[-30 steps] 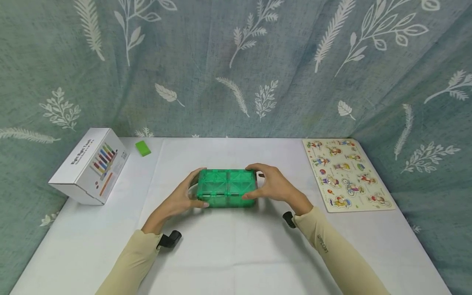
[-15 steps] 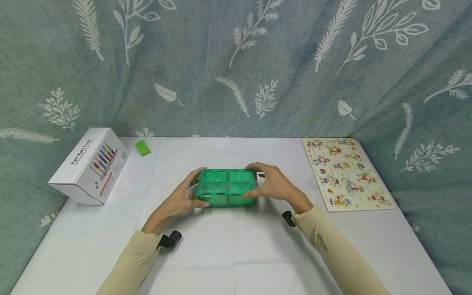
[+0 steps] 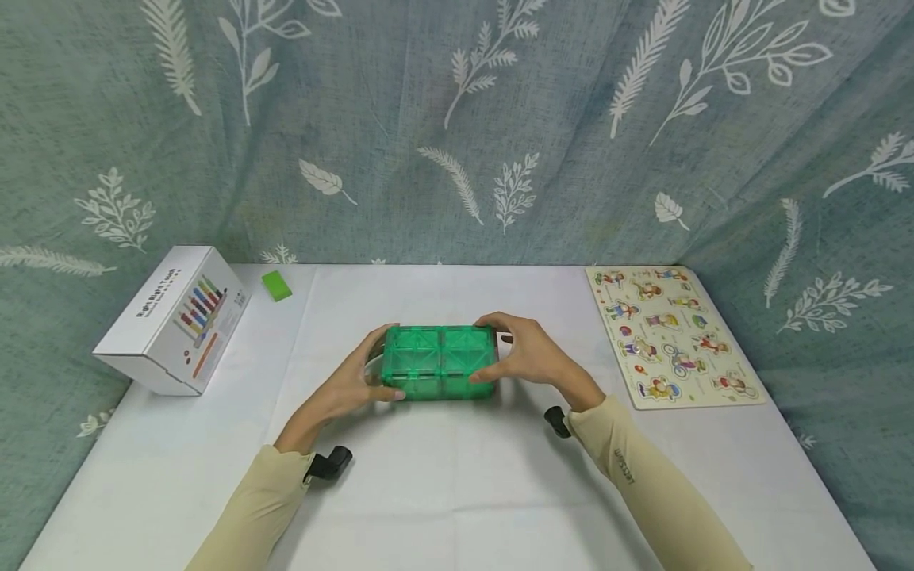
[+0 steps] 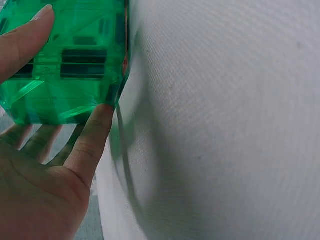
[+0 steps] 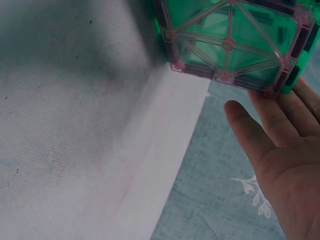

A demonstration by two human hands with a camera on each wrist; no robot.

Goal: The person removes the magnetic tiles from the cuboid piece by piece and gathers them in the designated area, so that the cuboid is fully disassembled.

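A translucent green box of magnetic tiles [image 3: 428, 353] sits in front of me at the middle of the white table. My left hand [image 3: 346, 385] grips its left end, the thumb on the front face and the fingers behind the end, as the left wrist view shows. At the opposite end my right hand [image 3: 528, 353] holds the box, with its thumb at the front and a finger over the top back corner. A pinkish clear tile [image 5: 227, 45] with crossing ribs forms the right end. In the right wrist view, the right hand's thumb is out of sight.
A white box [image 3: 174, 317] with a bead-toy picture stands at the back left, and a small green block [image 3: 276, 286] lies beside it. On the right lies a picture puzzle board [image 3: 671, 341]. A leaf-patterned curtain [image 3: 400, 159] hangs behind the table [image 3: 443, 492].
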